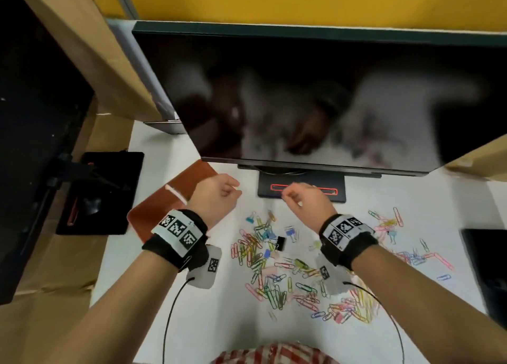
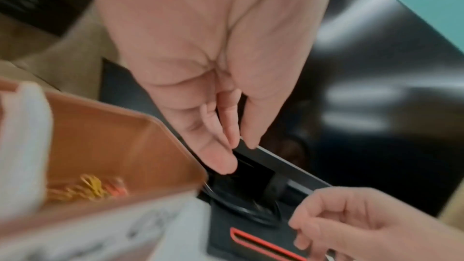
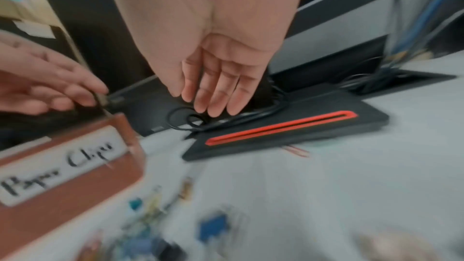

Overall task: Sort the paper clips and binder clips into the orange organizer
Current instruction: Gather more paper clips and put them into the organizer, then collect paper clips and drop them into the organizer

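Note:
The orange organizer (image 1: 159,212) lies at the left on the white table; its label (image 3: 62,166) reads "Paper Clips", and a few yellow and orange clips (image 2: 88,188) lie inside. My left hand (image 1: 219,196) hovers over its far right corner with fingertips together (image 2: 233,142), and in the right wrist view it (image 3: 83,94) seems to pinch a thin grey paper clip (image 3: 101,103). My right hand (image 1: 296,199) hangs over the monitor base, fingers loose (image 3: 211,104), holding nothing. Coloured paper clips (image 1: 263,254) and a black binder clip (image 1: 280,243) lie scattered below the hands.
A dark monitor (image 1: 301,103) stands close behind the hands. Its black base with a red slot (image 1: 301,190) and a coiled cable (image 3: 191,120) sit under the right hand. Blue binder clips (image 1: 290,232) lie among the clips. Black devices sit at the left (image 1: 101,193) and right edge (image 1: 485,267).

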